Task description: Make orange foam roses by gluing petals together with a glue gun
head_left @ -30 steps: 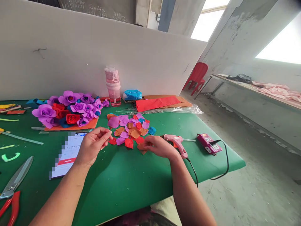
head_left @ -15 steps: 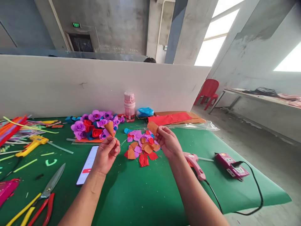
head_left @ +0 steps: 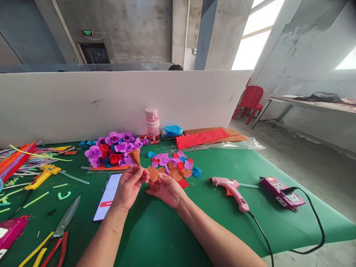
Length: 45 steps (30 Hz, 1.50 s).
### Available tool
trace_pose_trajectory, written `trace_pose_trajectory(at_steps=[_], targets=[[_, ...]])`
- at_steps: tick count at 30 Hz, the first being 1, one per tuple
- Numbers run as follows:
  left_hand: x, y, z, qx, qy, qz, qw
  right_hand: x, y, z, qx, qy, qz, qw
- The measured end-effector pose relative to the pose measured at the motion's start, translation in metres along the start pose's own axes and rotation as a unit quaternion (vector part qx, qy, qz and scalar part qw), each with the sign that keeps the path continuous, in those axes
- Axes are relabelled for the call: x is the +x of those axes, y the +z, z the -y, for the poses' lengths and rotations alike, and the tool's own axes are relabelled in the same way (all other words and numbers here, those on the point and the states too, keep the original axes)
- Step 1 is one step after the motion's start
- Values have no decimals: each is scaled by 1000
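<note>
1. At the centre of my view is a brown cone, held up above the tabletop with its narrow end down. I judge it nearly weightless, a rolled paper-like sheet: springy along its length, easily crushed at the wide rim. I would take it only low, at the narrow end.
2. The left hand does just that: thumb and fingers are pinched together on that lower end, leaving the rim free.
3. Just beside it is a brown petal, roundish and thin. I expect it to be light and limp, liable to crease or tear under a hard squeeze, but not slippery. A light pinch at one edge should suit it best.
4. The right hand meets that petal, thumb near its edge and the other fingers loosely spread beneath. I can't tell from here whether they actually grip it.
5. Beyond the hands lie loose petals in a heap; being so thin, they may cling or overlap when picked.
6. Farther out I see finished flowers behind the left hand, a phone beside that forearm, and a pink glue gun lying to the right on the green tabletop.
</note>
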State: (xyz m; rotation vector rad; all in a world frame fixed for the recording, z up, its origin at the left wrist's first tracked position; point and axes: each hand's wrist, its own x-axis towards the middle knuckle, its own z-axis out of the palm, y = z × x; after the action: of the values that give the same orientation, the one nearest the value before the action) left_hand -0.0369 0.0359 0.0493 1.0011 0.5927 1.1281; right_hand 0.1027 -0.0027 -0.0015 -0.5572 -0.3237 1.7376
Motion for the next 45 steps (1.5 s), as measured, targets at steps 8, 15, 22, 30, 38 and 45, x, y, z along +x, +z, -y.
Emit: trace_pose_trajectory(at_steps=[8,15,22,30,38,45], targets=[[6,-19,-17,-74,94,-72,990,16,-23,2,-21,-115,-144,983],[5,-12,-3,-15,39,-45,998,-7,1,23,-41,-134,-39,989],[2,-1,15,137,26,-61,988,-9,9,27,-142,-206,-100,963],[4,-1,26,218,23,-77,973,-26,9,52,-122,-171,53,976],[3,-1,28,400,81,-77,910,-18,13,32,-191,-194,36,962],[3,0,33,353,53,-82,931,-11,6,36,-163,-211,10,964]])
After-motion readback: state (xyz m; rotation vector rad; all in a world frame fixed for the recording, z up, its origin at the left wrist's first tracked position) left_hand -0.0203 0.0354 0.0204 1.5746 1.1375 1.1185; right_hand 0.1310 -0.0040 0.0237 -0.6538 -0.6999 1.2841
